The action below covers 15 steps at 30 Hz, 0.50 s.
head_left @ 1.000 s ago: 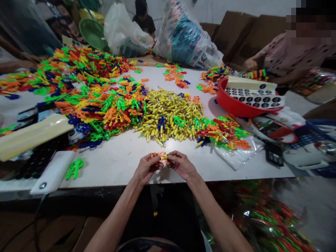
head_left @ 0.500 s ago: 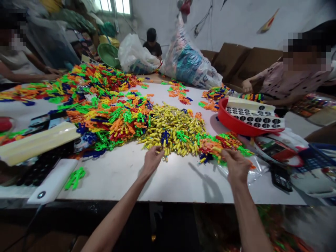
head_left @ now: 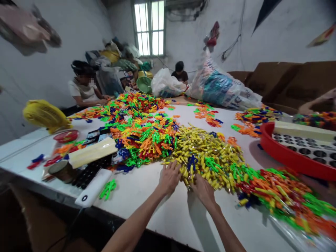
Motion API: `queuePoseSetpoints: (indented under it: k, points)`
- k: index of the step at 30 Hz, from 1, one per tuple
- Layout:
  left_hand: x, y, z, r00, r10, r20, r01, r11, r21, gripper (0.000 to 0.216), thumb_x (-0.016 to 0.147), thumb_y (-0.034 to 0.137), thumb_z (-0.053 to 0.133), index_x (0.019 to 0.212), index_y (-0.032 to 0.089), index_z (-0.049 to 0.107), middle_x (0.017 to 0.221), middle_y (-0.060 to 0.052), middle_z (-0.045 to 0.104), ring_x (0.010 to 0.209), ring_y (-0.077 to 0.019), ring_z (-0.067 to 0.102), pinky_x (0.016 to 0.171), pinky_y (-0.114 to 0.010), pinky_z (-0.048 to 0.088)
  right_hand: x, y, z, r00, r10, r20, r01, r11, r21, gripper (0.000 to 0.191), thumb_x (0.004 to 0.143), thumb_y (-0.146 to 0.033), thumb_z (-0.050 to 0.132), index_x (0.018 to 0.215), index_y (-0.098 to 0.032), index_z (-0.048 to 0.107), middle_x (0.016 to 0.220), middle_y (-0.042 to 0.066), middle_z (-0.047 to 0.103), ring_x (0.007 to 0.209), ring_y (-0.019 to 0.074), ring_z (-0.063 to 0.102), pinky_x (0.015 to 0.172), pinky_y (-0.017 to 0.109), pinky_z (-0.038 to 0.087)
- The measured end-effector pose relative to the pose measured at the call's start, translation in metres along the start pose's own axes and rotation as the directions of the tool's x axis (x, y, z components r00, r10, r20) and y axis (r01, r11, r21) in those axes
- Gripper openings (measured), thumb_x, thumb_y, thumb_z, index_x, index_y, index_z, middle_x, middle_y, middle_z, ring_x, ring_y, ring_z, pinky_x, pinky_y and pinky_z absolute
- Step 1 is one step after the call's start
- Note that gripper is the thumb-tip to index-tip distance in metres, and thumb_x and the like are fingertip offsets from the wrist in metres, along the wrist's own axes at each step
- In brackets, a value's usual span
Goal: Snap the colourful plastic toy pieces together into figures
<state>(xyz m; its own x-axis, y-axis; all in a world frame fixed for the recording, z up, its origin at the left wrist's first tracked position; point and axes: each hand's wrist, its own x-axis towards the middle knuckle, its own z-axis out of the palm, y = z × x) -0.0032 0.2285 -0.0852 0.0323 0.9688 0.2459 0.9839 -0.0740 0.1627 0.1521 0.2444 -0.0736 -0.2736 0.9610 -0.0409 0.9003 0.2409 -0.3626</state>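
Observation:
A pile of small yellow stick-like pieces [head_left: 210,147] lies in front of me. At its near left edge rests my left hand [head_left: 170,178], its fingers stretched out against the pieces. Close by, my right hand [head_left: 204,191] reaches into the near edge, fingers bent together; their tips are partly hidden among the yellow pieces. Between the hands, on the pile, sits a dark blue plastic figure [head_left: 192,161]. A green figure [head_left: 212,164] lies just right of it. Multicoloured plastic figures [head_left: 147,136] are heaped to the left, and more mixed figures [head_left: 283,189] spread at the right.
A red basin [head_left: 267,147] holding sheets with black circles stands at the right. On the left are a white power bank-like box [head_left: 93,187], a pale yellow strip [head_left: 91,153], a cup [head_left: 62,171] and a yellow fan-like object [head_left: 46,114]. Co-workers sit around the far sides.
The view has swung left. My right hand has come away from the coloured figures at right to the yellow pile beside my left hand. The left hand's fingers have straightened.

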Motion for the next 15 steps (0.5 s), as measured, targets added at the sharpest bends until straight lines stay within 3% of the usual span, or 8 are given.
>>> queuePoseSetpoints:
  k: [2,4,7,9,12,15]
  points:
    - [-0.006,-0.017,-0.007,0.996,0.051,-0.078,-0.047,0.997,0.054,0.044,0.087,0.034,0.044,0.131,0.029,0.042,0.142,-0.006,0.038,0.129,-0.0266,0.035,0.101,-0.050,0.030,-0.005,0.016,0.000,0.999,-0.031,0.011,0.031,1.000,0.000,0.013,0.079,-0.017,0.047,0.091,-0.019,0.054,0.086,0.005,0.066,0.082,0.0193,0.062,0.057,0.024,0.033]
    - [0.005,-0.041,-0.021,0.984,0.002,-0.177,0.018,0.994,0.110,0.050,0.085,0.034,0.048,0.134,0.028,0.039,0.146,-0.009,0.032,0.133,-0.0283,0.028,0.103,-0.052,0.025,-0.012,0.031,0.002,1.000,-0.019,0.008,0.019,1.000,-0.021,0.013,0.078,-0.016,0.045,0.086,-0.020,0.054,0.083,0.004,0.065,0.080,0.0192,0.062,0.056,0.024,0.033]
    - [0.047,-0.079,-0.047,0.920,-0.270,-0.283,0.308,0.946,0.098,0.062,0.081,0.041,0.052,0.138,0.021,0.035,0.145,-0.017,0.030,0.134,-0.0336,0.022,0.103,-0.055,0.022,-0.021,0.043,0.008,1.000,0.004,-0.028,-0.005,1.000,-0.015,0.011,0.080,-0.020,0.042,0.081,-0.022,0.053,0.085,0.004,0.065,0.080,0.0188,0.062,0.057,0.024,0.035]
    - [0.073,-0.097,-0.060,0.890,-0.394,-0.229,0.414,0.909,0.045,0.071,0.078,0.051,0.054,0.139,0.022,0.033,0.140,-0.018,0.037,0.130,-0.0362,0.028,0.099,-0.055,0.026,-0.023,0.044,0.013,0.999,0.009,-0.042,-0.009,1.000,0.005,0.012,0.079,-0.021,0.042,0.080,-0.023,0.054,0.085,0.003,0.065,0.079,0.0183,0.062,0.058,0.024,0.037]
    - [0.085,-0.106,-0.062,0.904,-0.384,-0.189,0.396,0.918,0.030,0.065,0.078,0.053,0.052,0.136,0.026,0.038,0.127,-0.014,0.050,0.119,-0.0321,0.042,0.095,-0.050,0.031,-0.020,0.041,0.024,0.998,0.005,-0.060,-0.003,0.999,0.035,0.011,0.076,-0.023,0.044,0.076,-0.024,0.055,0.083,0.003,0.066,0.077,0.0183,0.063,0.057,0.023,0.039]
    - [0.063,-0.101,-0.049,0.901,-0.317,-0.296,0.345,0.937,0.049,0.048,0.083,0.041,0.049,0.130,0.029,0.046,0.114,-0.010,0.056,0.106,-0.0252,0.050,0.091,-0.043,0.034,-0.017,0.038,0.036,0.992,-0.020,-0.122,0.029,0.997,0.071,0.009,0.073,-0.024,0.047,0.074,-0.026,0.056,0.081,0.002,0.066,0.077,0.0188,0.063,0.058,0.023,0.042]
